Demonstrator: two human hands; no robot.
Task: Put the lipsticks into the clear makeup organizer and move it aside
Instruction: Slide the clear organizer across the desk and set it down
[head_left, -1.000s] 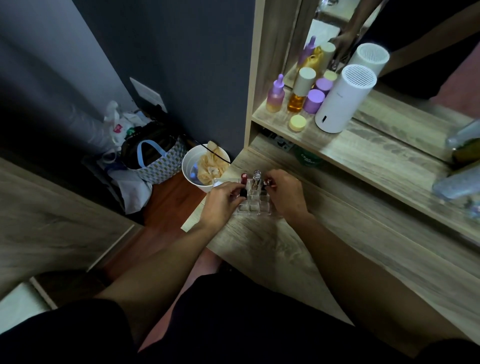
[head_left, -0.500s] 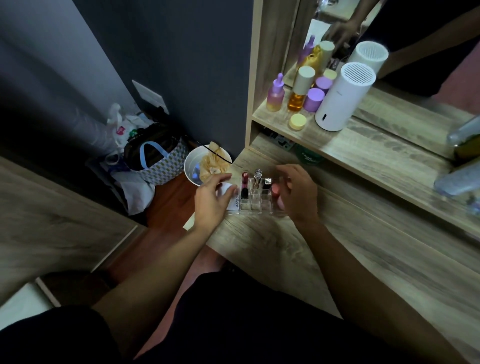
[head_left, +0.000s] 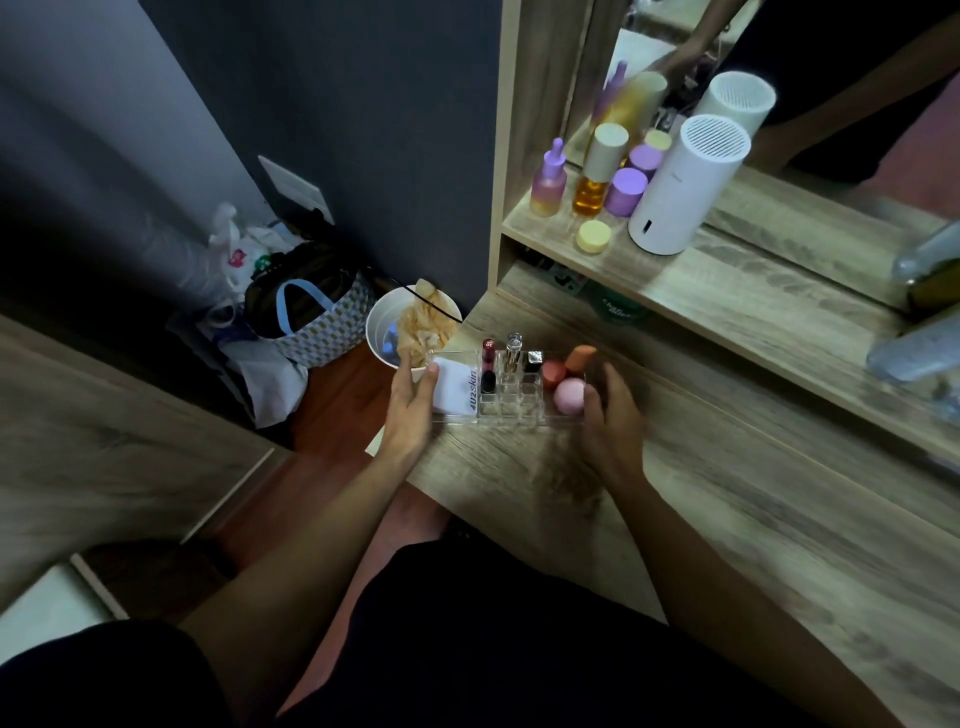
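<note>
The clear makeup organizer (head_left: 511, 411) stands near the left end of the wooden dresser top (head_left: 727, 519). Upright in its slots are a dark red lipstick (head_left: 488, 352), a clear-capped one (head_left: 514, 345) and a black and silver one (head_left: 534, 359). A white box (head_left: 457, 387) fills its left section, and a pink sponge (head_left: 569, 396) and an orange sponge (head_left: 579, 357) fill the right. My left hand (head_left: 410, 410) grips the organizer's left end, thumb on the white box. Around the right end curls my right hand (head_left: 613, 421), slightly blurred.
A raised shelf (head_left: 753, 291) behind carries purple and amber bottles (head_left: 589, 182), a yellow jar (head_left: 593, 236) and a white cylinder (head_left: 685, 187), with a mirror above. On the floor to the left sit a white bin (head_left: 384, 327) and a patterned bag (head_left: 311, 317).
Both hands moved apart from the organizer's middle slots to its two ends. The sponges and white box, covered before, now show.
</note>
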